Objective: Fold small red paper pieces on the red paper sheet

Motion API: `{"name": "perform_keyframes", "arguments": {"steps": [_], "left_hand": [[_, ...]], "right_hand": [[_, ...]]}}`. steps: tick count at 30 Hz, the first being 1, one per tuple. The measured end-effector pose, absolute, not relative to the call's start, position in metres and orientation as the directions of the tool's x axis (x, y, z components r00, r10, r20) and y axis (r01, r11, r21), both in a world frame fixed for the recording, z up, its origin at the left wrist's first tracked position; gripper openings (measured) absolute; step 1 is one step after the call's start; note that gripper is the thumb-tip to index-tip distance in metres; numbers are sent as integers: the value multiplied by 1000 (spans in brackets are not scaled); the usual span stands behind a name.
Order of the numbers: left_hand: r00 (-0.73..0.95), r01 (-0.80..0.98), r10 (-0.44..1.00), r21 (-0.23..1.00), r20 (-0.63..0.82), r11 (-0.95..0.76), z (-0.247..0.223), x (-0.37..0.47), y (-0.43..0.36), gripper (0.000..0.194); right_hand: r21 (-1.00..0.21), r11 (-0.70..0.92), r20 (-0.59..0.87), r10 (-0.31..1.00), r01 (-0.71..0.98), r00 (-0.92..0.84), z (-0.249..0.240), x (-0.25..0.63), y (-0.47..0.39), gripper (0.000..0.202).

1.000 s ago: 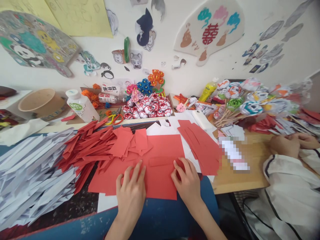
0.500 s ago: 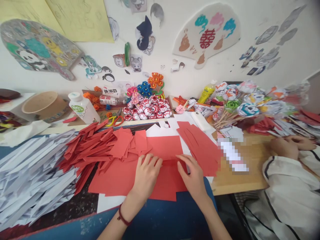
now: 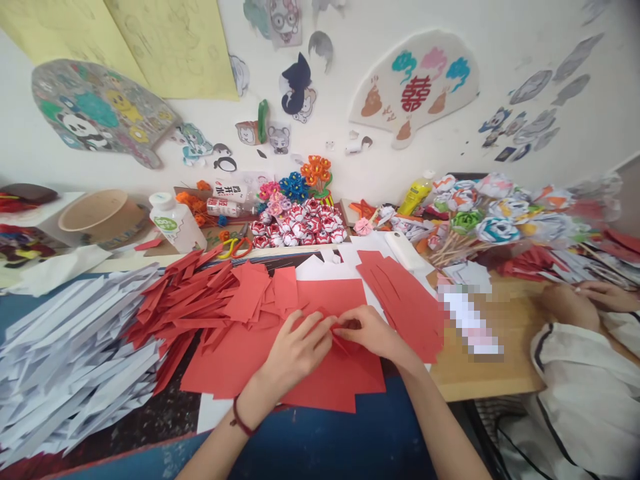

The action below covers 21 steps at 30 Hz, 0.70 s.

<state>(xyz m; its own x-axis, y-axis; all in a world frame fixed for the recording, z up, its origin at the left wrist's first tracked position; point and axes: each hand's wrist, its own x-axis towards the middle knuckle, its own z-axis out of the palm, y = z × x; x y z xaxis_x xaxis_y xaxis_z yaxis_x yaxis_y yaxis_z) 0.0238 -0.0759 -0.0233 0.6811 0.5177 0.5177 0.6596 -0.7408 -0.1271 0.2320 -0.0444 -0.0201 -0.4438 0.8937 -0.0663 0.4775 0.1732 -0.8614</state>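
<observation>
Together, 2 hands (image 3: 327, 339) pinch a folded red paper piece (image 3: 342, 339).

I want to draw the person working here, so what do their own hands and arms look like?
Both hands are bare, with no gloves. The left hand has a thin, dark red bracelet at its wrist, with a small dark charm. The right hand has nothing visible at its wrist. No sleeves show on either forearm.

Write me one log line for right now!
left hand: fingers at small red paper | right hand: pinching it | under: large red sheets | left side: folded red strips, folded white strips
</observation>
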Motion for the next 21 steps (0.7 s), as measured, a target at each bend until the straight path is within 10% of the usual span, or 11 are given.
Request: {"name": "perform_keyframes", "arguments": {"steps": [12,17,21], "left_hand": [[153,645,964,718,216,-263,-3,42,-37,41],[182,570,962,776,202,-271,0,43,-37,8],[245,626,967,750,72,-214,-5,41,-34,22]], "right_hand": [[-899,165,261,946,407,193,-29,203,-64,20],[-906,206,292,937,371,192,-30,205,-62,16],[-941,81,116,989,328,88,-29,213,-54,22]]}}
